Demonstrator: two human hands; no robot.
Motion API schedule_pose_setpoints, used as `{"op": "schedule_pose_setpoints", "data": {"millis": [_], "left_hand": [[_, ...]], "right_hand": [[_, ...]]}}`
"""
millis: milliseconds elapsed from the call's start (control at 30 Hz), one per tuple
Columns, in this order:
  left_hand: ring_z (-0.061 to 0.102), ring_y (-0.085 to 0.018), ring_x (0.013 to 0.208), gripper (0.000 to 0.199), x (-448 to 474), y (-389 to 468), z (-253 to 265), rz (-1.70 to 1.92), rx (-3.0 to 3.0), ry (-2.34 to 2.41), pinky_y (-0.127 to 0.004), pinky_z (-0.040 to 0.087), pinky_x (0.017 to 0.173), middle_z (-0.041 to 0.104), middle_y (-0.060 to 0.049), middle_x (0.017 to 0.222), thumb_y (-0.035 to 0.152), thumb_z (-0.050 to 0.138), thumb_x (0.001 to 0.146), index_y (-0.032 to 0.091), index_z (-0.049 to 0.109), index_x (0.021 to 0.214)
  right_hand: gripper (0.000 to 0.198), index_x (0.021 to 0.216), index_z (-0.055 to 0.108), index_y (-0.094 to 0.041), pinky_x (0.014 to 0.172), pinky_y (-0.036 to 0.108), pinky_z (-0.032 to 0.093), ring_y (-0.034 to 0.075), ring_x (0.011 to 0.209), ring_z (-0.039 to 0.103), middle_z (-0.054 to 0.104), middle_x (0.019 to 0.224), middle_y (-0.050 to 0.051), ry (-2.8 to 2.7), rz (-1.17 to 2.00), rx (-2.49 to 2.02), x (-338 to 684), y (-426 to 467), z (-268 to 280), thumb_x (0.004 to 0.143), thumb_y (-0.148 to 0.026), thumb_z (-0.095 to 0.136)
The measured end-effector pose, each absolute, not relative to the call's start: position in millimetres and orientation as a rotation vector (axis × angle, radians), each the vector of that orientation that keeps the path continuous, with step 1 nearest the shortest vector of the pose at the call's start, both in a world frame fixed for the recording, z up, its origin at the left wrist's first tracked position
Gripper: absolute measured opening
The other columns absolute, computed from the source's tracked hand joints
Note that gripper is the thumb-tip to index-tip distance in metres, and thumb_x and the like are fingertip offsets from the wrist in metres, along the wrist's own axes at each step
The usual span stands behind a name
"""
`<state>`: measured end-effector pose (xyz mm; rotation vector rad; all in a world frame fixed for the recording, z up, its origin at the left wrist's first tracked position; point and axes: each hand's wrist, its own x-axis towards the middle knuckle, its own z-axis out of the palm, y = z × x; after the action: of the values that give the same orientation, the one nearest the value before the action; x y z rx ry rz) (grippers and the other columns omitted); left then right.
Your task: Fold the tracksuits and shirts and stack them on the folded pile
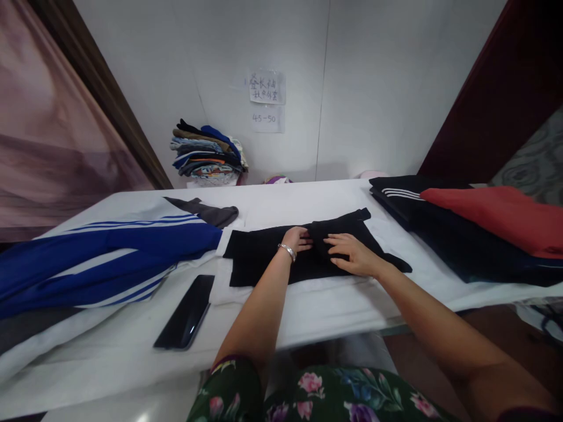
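A black garment [268,258], partly folded, lies flat on a white cloth-covered table in front of me. My left hand [299,240], with a silver bracelet at the wrist, rests on it at the edge of a folded-over part. Its fingers are stretched out, their tips partly hidden by the fold. To the right, my right hand [352,253] lies spread on the folded part, holding nothing. White cloth shows beneath the garment, and a black strip of it points to the lower right.
Blue-and-white striped clothing [176,240] and a dark phone [187,313] are on the left. Black clothing [422,231] and a red garment [497,217] are piled right. A folded clothes stack [211,152] and paper notes [267,88] are at the back wall.
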<state>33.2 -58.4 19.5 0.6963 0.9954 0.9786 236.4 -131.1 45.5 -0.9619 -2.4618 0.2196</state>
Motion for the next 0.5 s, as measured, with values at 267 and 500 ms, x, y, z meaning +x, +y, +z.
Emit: {"op": "schedule_pose_setpoints", "data": {"millis": [267, 500], "left_hand": [[0.06, -0.017, 0.071, 0.034, 57.8, -75.4, 19.8, 0.935, 0.767, 0.96, -0.032, 0.051, 0.068, 0.064, -0.007, 0.087, 0.05, 0.065, 0.074, 0.018, 0.063, 0.086], [0.062, -0.019, 0.096, 0.029, 54.6, -79.2, 32.7, 1.155, 0.687, 0.419, -0.036, 0.046, 0.09, 0.064, -0.009, 0.111, 0.032, 0.061, 0.08, 0.02, 0.061, 0.107]], "right_hand": [[0.042, 0.121, 0.057, -0.022, 0.109, 0.054, 0.024, 0.028, 0.136, 0.03, 0.04, 0.144, 0.01, -2.429, 0.078, -0.976, 236.7, -133.8, 33.3, 0.081, -0.033, 0.061], [0.045, 0.123, 0.057, -0.02, 0.101, 0.044, 0.039, 0.028, 0.118, 0.052, 0.059, 0.125, 0.008, -1.76, 0.352, -1.199, 240.2, -131.2, 33.5, 0.082, -0.038, 0.057]]}}
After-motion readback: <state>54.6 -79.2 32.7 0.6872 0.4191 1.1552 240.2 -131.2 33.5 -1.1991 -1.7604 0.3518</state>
